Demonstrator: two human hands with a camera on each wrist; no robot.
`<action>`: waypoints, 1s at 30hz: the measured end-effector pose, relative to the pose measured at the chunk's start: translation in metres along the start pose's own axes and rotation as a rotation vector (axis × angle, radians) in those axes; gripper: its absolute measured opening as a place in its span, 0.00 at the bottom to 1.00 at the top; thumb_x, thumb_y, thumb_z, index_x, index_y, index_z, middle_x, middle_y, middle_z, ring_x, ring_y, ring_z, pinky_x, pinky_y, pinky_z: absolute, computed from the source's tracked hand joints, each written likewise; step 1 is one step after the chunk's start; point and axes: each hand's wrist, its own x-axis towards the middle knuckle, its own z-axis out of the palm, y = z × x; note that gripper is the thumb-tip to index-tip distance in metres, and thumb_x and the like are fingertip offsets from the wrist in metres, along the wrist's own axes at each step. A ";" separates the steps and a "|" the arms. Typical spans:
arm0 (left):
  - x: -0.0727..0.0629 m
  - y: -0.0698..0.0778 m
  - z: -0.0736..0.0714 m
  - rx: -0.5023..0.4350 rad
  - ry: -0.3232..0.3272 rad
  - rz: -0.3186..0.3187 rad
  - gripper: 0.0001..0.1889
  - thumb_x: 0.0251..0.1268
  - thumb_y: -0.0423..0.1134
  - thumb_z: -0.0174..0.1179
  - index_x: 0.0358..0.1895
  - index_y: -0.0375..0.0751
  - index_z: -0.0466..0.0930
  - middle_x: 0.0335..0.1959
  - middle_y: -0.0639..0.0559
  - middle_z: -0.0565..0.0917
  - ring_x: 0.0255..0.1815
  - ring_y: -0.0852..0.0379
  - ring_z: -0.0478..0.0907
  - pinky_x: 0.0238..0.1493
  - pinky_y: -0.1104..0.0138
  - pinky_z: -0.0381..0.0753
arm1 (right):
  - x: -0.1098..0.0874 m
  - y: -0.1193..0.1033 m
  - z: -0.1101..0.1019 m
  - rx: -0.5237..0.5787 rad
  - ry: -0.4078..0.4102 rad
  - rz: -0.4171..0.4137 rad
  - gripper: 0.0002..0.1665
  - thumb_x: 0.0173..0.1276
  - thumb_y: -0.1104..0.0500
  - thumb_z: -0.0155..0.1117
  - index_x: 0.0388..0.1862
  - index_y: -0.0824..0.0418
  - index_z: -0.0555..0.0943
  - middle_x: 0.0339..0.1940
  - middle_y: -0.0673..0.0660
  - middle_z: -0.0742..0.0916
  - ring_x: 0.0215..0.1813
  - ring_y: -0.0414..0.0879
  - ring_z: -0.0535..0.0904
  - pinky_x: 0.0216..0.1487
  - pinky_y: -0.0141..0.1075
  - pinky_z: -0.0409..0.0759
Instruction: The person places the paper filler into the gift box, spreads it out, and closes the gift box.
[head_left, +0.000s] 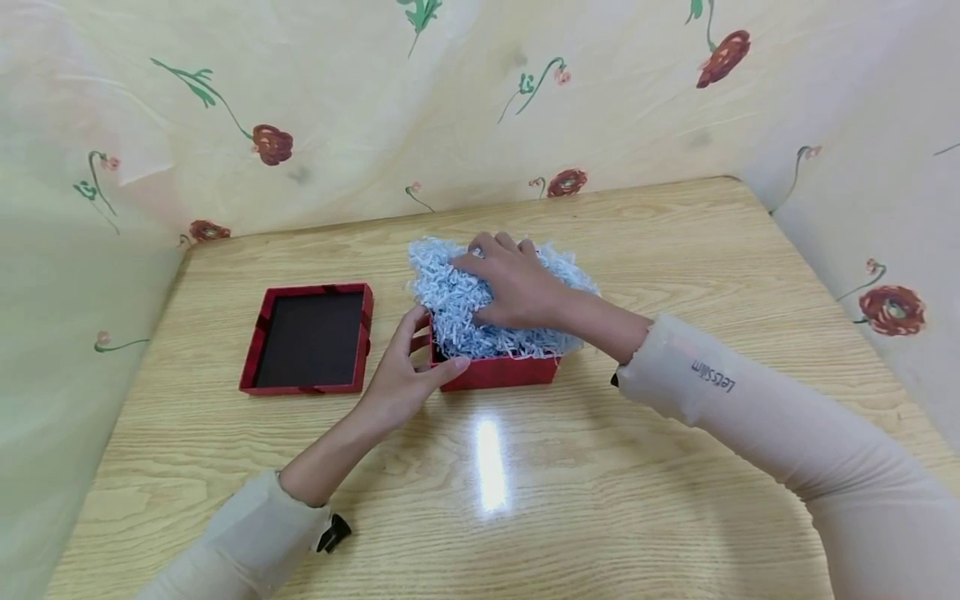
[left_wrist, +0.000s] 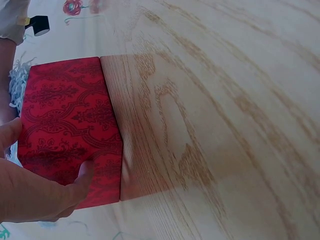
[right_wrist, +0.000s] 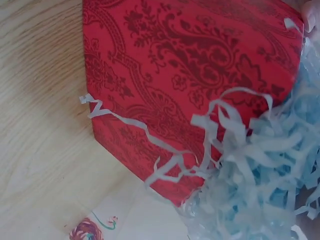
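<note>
A red patterned box (head_left: 498, 373) stands on the table, heaped with pale blue shredded paper (head_left: 457, 292) that spills over its far and right edges. At the box's left end my left hand (head_left: 401, 379) holds its wall, thumb on the front side and fingers along the left side. The left wrist view shows the thumb against the dark-figured red side (left_wrist: 70, 107). My right hand (head_left: 517, 283) lies on top of the heap, fingers bent down into the paper; the fingertips are partly hidden. Loose strips (right_wrist: 145, 127) hang over the box's side in the right wrist view.
A shallow red box lid (head_left: 307, 337) with a black inside lies open side up to the left of the box. The wooden table (head_left: 600, 500) meets a flower-printed cloth (head_left: 337, 125) at the back and sides.
</note>
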 end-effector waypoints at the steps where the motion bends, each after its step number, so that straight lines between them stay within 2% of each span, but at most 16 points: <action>1: 0.000 0.000 0.000 -0.001 0.001 -0.003 0.44 0.62 0.47 0.66 0.75 0.58 0.47 0.73 0.57 0.55 0.71 0.49 0.57 0.63 0.53 0.70 | -0.001 0.000 0.000 -0.008 0.003 -0.009 0.46 0.53 0.49 0.76 0.71 0.52 0.68 0.65 0.60 0.70 0.66 0.57 0.61 0.64 0.61 0.56; 8: -0.001 0.001 0.000 0.002 -0.006 0.011 0.43 0.62 0.46 0.65 0.75 0.59 0.48 0.72 0.55 0.57 0.70 0.47 0.59 0.63 0.52 0.70 | -0.002 0.003 -0.008 -0.059 -0.015 -0.072 0.54 0.55 0.37 0.71 0.76 0.48 0.58 0.75 0.60 0.57 0.74 0.59 0.50 0.68 0.60 0.46; 13: -0.002 0.000 -0.001 0.001 -0.011 0.005 0.43 0.62 0.46 0.65 0.75 0.59 0.47 0.72 0.54 0.57 0.70 0.45 0.60 0.62 0.50 0.70 | -0.004 0.002 -0.017 -0.082 -0.056 -0.110 0.58 0.56 0.30 0.65 0.79 0.46 0.50 0.78 0.57 0.52 0.76 0.57 0.46 0.70 0.61 0.40; 21: -0.002 -0.001 -0.002 0.020 -0.013 0.000 0.43 0.63 0.48 0.64 0.76 0.59 0.46 0.73 0.53 0.56 0.70 0.45 0.59 0.64 0.49 0.68 | -0.012 0.006 -0.012 -0.187 -0.126 -0.142 0.51 0.66 0.27 0.48 0.79 0.45 0.43 0.80 0.53 0.43 0.79 0.55 0.36 0.70 0.64 0.32; 26: -0.002 0.000 -0.002 0.031 -0.013 0.017 0.42 0.64 0.46 0.64 0.75 0.62 0.47 0.73 0.52 0.55 0.71 0.43 0.58 0.64 0.48 0.68 | -0.013 0.007 -0.002 -0.169 -0.203 -0.132 0.47 0.70 0.30 0.44 0.79 0.43 0.41 0.80 0.51 0.40 0.78 0.51 0.30 0.71 0.61 0.28; 30: -0.001 0.001 -0.001 0.029 -0.013 0.015 0.41 0.64 0.44 0.64 0.75 0.63 0.48 0.73 0.52 0.55 0.71 0.42 0.59 0.63 0.49 0.69 | -0.011 0.005 0.003 -0.165 -0.241 -0.141 0.45 0.72 0.32 0.43 0.79 0.43 0.41 0.80 0.50 0.40 0.79 0.50 0.31 0.71 0.61 0.29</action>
